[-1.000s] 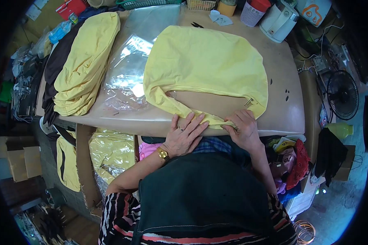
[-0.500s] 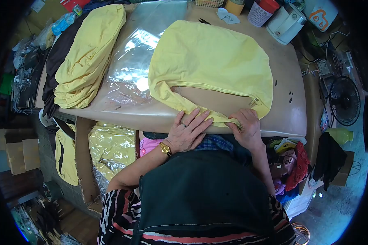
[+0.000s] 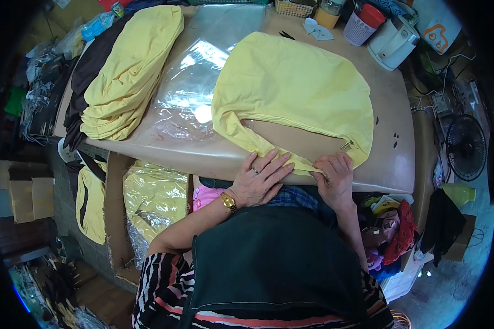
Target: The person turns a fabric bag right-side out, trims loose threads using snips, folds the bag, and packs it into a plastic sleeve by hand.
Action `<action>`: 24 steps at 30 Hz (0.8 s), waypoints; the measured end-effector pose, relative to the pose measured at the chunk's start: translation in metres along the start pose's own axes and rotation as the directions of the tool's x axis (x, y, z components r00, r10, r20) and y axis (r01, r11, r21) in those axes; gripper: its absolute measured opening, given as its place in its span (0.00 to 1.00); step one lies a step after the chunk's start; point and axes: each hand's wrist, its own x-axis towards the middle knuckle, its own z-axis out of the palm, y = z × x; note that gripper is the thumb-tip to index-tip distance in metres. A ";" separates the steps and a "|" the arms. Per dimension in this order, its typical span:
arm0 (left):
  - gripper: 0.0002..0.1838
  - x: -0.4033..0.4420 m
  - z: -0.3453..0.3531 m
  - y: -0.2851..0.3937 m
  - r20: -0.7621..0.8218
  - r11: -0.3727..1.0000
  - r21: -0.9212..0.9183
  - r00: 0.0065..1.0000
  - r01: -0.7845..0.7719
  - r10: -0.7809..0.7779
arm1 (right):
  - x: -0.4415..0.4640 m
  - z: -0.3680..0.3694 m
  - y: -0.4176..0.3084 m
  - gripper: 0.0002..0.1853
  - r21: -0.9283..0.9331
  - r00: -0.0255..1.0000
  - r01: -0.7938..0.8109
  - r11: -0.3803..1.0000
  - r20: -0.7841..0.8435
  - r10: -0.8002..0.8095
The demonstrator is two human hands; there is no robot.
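One yellow bag (image 3: 296, 77) lies on the table (image 3: 389, 170) — left hand (image 3: 256, 182) spread over its strap (image 3: 250, 139), right hand (image 3: 335, 178) pinching the strap's edge. This looks like straightening — the next move calls for light, even tension.

Yellow bag (image 3: 296, 77) on a tan counter (image 3: 203, 155)
Dark green apron (image 3: 274, 257) over black, white and coral stripes; blue plaid cloth (image 3: 293, 197).
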 end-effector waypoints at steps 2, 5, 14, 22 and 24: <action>0.34 0.000 0.000 0.000 0.001 1.000 -0.005 1.000 -0.001 0.001 | 0.001 0.000 0.000 0.10 0.040 1.000 -0.022 0.999 -0.012 0.022; 0.33 0.001 -0.003 0.001 -0.001 1.000 -0.017 1.000 -0.001 0.001 | 0.004 -0.003 -0.003 0.09 0.051 0.999 -0.033 0.998 0.001 0.033; 0.34 0.002 -0.005 0.002 0.000 1.000 -0.030 1.000 0.005 -0.005 | 0.003 -0.002 0.001 0.09 0.055 0.999 -0.045 0.997 0.019 0.044; 0.19 0.063 -0.035 0.024 -0.100 0.990 -0.127 0.992 0.062 -0.075 | 0.019 -0.029 -0.008 0.12 -0.007 0.999 0.033 0.999 0.027 -0.033; 0.07 0.083 -0.054 0.022 -0.178 0.994 -0.107 0.984 -0.005 -0.014 | 0.018 -0.043 0.000 0.14 -0.058 0.995 0.045 0.997 -0.091 -0.051</action>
